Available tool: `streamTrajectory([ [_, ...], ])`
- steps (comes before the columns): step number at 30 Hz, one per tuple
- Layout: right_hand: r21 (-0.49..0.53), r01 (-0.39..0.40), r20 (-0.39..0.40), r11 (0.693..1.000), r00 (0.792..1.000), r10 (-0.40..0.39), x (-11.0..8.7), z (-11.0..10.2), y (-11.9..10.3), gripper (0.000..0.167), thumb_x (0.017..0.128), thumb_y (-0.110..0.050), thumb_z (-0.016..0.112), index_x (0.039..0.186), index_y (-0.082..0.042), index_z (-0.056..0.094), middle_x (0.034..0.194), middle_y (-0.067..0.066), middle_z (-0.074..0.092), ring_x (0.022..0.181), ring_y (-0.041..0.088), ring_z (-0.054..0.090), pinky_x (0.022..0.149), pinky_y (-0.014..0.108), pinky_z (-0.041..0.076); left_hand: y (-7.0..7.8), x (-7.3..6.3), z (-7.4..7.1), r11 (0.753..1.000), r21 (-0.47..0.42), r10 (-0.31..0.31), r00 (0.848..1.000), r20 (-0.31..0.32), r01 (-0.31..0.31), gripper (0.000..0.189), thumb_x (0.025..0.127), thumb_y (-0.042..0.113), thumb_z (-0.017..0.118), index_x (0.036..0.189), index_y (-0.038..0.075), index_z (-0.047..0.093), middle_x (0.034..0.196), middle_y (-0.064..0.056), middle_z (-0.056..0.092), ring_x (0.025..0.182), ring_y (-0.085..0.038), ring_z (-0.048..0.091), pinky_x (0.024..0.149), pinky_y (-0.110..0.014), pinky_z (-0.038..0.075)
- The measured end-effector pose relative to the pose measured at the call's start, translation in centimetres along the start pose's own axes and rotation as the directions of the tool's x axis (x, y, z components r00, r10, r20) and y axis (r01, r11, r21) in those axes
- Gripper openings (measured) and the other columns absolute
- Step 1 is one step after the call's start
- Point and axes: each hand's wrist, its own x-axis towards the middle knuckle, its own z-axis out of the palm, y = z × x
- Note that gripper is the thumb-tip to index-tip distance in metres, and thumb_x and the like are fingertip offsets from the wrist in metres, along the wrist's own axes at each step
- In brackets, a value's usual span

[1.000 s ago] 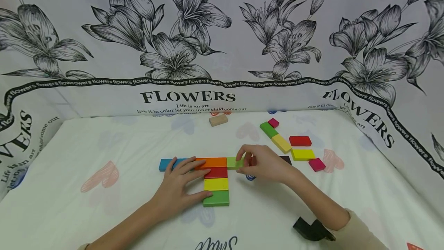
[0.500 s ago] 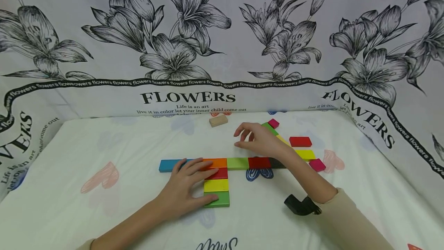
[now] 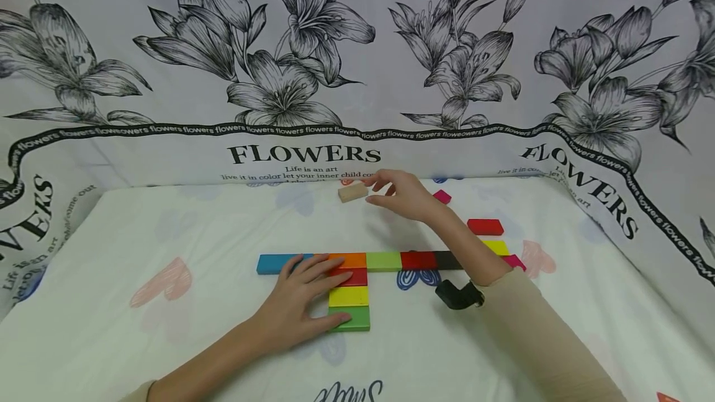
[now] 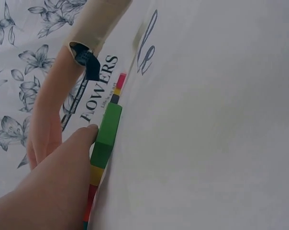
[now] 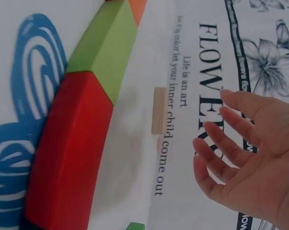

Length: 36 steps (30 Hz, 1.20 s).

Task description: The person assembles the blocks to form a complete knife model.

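Note:
Flat coloured blocks form a T on the cloth: a row with a blue block (image 3: pixel 274 264), an orange block (image 3: pixel 353 260), a light green block (image 3: pixel 383 262), a red block (image 3: pixel 418 260) and a black block (image 3: pixel 447 260), plus a stem of red, yellow (image 3: pixel 349 296) and green (image 3: pixel 357 320) blocks below the orange one. My left hand (image 3: pixel 301 303) lies spread over the left of the T, fingertips on the row and thumb on the green block. My right hand (image 3: pixel 404 196), fingers loosely bent and holding nothing, hovers at the right end of a plain wooden block (image 3: pixel 352 192).
At the right lie a loose red block (image 3: pixel 485 226), a yellow block (image 3: pixel 496 247) and pink cubes (image 3: pixel 442 196), partly behind the right arm. A black wrist camera (image 3: pixel 458 294) hangs at the right sleeve. A flower-printed curtain (image 3: pixel 301 92) closes off the back.
My right hand has let go of the red block at the row's right side and moved up and away to the wooden block. The left hand stays nearly still on the T.

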Motion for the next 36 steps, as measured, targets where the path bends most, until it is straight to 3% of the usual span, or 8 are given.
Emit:
streamTrajectory([
  [9,-0.032,-0.034,-0.005,0.999,0.999,0.034,3.0,-0.1,1.0,0.036,0.102,-0.012,0.069,0.137,-0.003,0.067,0.134,0.019,0.067,0.112,0.036,0.063,0.100,0.043,0.055,-0.3,0.2,0.2,0.999,-0.034,0.025,1.000,-0.018,-0.026,0.059,0.091,0.049,0.080,0.143,0.025,0.068,0.157,0.004,0.055,0.152,-0.031,0.039,0.120,-0.071,0.018],
  [20,-0.055,-0.064,0.029,0.996,0.997,0.066,5.8,1.1,2.0,0.044,0.102,-0.022,0.070,0.142,-0.004,0.064,0.142,0.018,0.063,0.133,0.034,0.055,0.112,0.045,0.047,-0.5,0.1,0.5,0.996,-0.077,0.028,0.997,-0.076,-0.034,0.052,0.088,0.038,0.086,0.137,0.023,0.073,0.153,0.003,0.059,0.149,-0.035,0.043,0.119,-0.070,0.020],
  [29,-0.035,-0.049,0.087,0.998,0.995,0.052,7.1,1.6,2.3,0.051,0.102,-0.023,0.071,0.149,-0.006,0.059,0.157,0.014,0.054,0.149,0.032,0.044,0.124,0.046,0.035,-0.6,0.1,0.4,0.996,-0.081,0.020,0.997,-0.074,-0.026,0.052,0.087,0.036,0.086,0.136,0.023,0.074,0.152,0.002,0.060,0.148,-0.034,0.043,0.119,-0.069,0.020],
  [33,0.002,-0.036,0.095,0.999,0.995,0.036,7.3,2.1,2.5,0.048,0.100,-0.019,0.072,0.144,-0.003,0.062,0.153,0.016,0.056,0.145,0.033,0.047,0.122,0.044,0.037,-0.6,0.0,0.5,0.996,-0.081,0.023,0.997,-0.080,-0.030,0.052,0.087,0.036,0.086,0.135,0.022,0.074,0.151,0.001,0.061,0.147,-0.034,0.043,0.119,-0.068,0.021],
  [36,0.012,-0.033,0.107,0.999,0.994,0.031,7.5,2.6,2.8,0.044,0.098,-0.016,0.074,0.139,-0.002,0.066,0.143,0.017,0.061,0.132,0.032,0.053,0.115,0.041,0.043,-0.5,0.0,0.6,0.996,-0.086,0.020,0.997,-0.076,-0.026,0.052,0.087,0.036,0.086,0.135,0.023,0.074,0.151,0.002,0.061,0.147,-0.034,0.043,0.119,-0.068,0.020],
])
